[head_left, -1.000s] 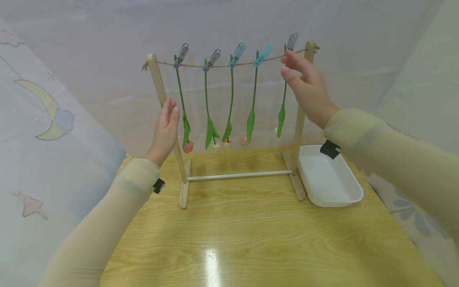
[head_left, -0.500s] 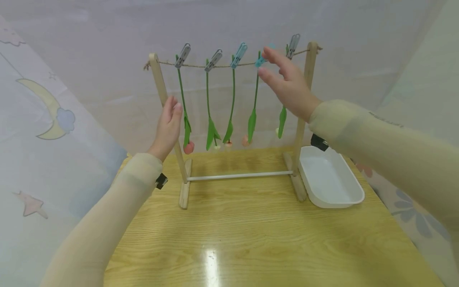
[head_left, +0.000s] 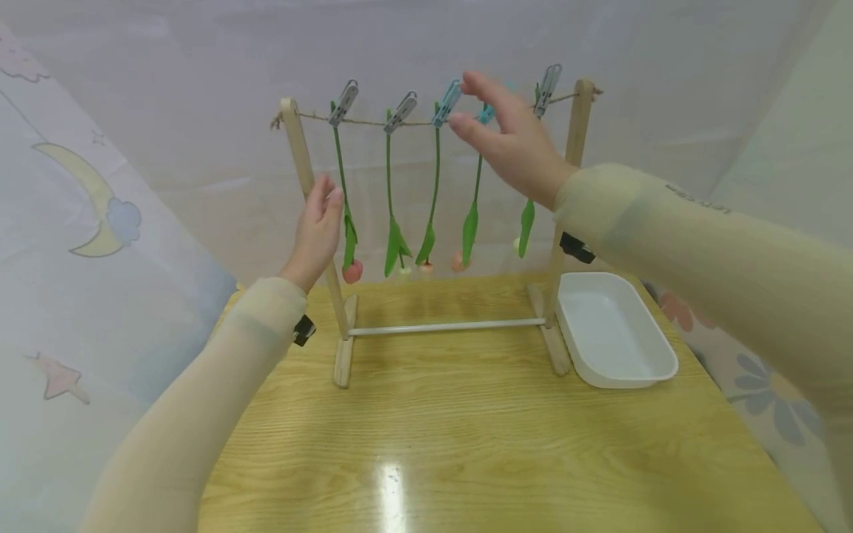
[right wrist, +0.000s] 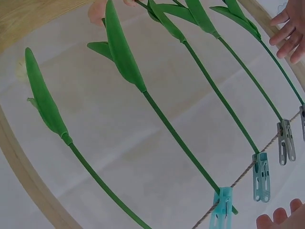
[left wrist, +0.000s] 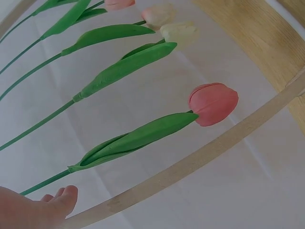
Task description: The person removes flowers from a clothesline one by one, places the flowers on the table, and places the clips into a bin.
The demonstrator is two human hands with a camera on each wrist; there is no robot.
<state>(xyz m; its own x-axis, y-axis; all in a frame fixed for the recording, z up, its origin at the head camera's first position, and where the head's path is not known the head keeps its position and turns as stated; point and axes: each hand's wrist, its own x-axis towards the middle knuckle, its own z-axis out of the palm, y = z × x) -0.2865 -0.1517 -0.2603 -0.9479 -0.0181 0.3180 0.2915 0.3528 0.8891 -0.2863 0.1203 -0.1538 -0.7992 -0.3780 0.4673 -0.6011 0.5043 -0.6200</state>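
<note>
Several artificial tulips hang heads down from a twine line (head_left: 365, 122) on a wooden rack, each stem clipped by a clothespin. My right hand (head_left: 516, 141) is raised at the line, thumb and fingers apart, close to the middle blue clothespin (head_left: 447, 104). In the right wrist view its fingertips (right wrist: 281, 217) show just below that clothespin, not touching it. It partly covers the light blue clothespin (right wrist: 222, 206). My left hand (head_left: 316, 233) is held up by the left post, holding nothing, close to the stem of the red tulip (left wrist: 213, 104). Grey clothespins (head_left: 343, 104) hold the outer stems.
The rack's left post (head_left: 298, 148) and right post (head_left: 578, 133) stand on wooden feet joined by a white rod (head_left: 446, 326). A white basin (head_left: 616, 333) sits against the right foot on the wooden table (head_left: 426, 429). Printed fabric hangs behind and at both sides.
My right hand has moved left along the line, from the right-hand grey clothespin past the light blue one to the middle blue one. The left hand has stayed about in place.
</note>
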